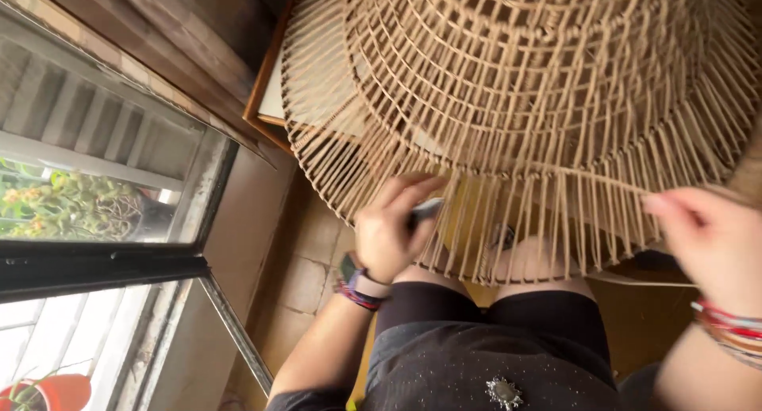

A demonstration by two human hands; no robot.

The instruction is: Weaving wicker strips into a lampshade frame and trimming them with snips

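Observation:
A large woven rattan frame [524, 85], dome-shaped with many loose upright strands, fills the upper right of the view above my lap. My left hand [390, 228] is closed around a small grey tool [425, 210] and presses against the strands at the frame's lower edge. My right hand [710, 236] is at the right rim, fingers curled and pinching a strand. Both wrists carry bead bracelets. My knees and black shorts [484, 316] lie below the frame.
A window with a dark frame [103, 260] runs along the left, with plants and a red pot [55, 391] outside. A wooden-framed board [266, 93] leans behind the rattan frame. Tiled floor [305, 276] shows beside my left arm.

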